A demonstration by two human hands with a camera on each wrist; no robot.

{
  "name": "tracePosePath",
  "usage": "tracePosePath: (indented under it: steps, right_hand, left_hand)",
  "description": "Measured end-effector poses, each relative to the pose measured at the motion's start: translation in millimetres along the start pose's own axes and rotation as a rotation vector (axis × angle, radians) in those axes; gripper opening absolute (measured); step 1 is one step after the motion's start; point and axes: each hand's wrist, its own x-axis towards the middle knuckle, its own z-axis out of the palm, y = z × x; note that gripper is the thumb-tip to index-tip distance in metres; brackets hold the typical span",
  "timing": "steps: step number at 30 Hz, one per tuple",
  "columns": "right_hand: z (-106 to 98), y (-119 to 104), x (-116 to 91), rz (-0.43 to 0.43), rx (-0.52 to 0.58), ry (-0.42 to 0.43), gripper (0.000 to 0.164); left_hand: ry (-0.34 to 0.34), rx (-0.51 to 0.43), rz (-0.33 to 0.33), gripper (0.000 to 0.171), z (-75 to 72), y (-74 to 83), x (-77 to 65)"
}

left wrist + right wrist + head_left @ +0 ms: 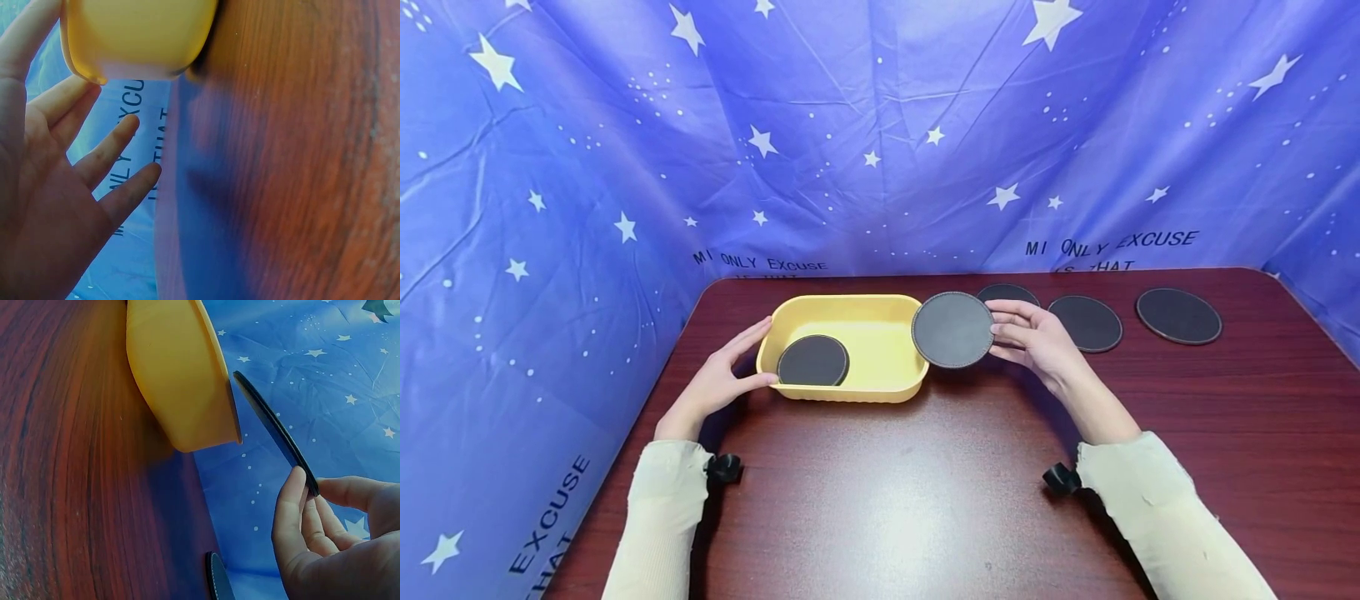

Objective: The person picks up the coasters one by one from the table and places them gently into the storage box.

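My right hand (pixel 1037 337) pinches a round black coaster (pixel 952 330) by its right edge, between thumb and fingers. The coaster is tilted, raised beside the right end of a yellow plastic box (pixel 880 393), and overlaps its rim in the head view. In the right wrist view the held coaster (pixel 275 425) shows edge-on, close to the box (pixel 181 375). Spread, fairly straight fingers of my left hand (pixel 715 383) touch the box's left end, the thumb at its front corner. Another black coaster (pixel 814 362) leans inside the box at the left.
Behind and right of my right hand lie more coasters on the dark red wooden table (pixel 880 500): one partly hidden coaster (pixel 1007 294), another coaster (pixel 1090 323) and a third coaster (pixel 1178 316) farther right. A blue star-printed cloth (pixel 880 125) hangs behind the table and along its left side.
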Motion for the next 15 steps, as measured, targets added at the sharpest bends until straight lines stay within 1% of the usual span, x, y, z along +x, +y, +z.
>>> tracePosePath:
  steps: [4,10,15]
  right_hand:
    - [2.8,1.0,1.3,-0.016,0.013,-0.011,0.036]
    - [8.2,2.2,3.4,-0.033,0.018,-0.030,0.038]
    - [16.0,3.5,5.8,-0.023,0.010,-0.029,0.041]
  left_hand:
    - [-0.001,-0.007,0.005,0.082,-0.1,0.5,0.3]
    - [0.004,-0.001,0.006,0.082,-0.3,1.5,-0.2]
    - [0.005,0.012,0.005,0.082,0.7,0.6,-0.2]
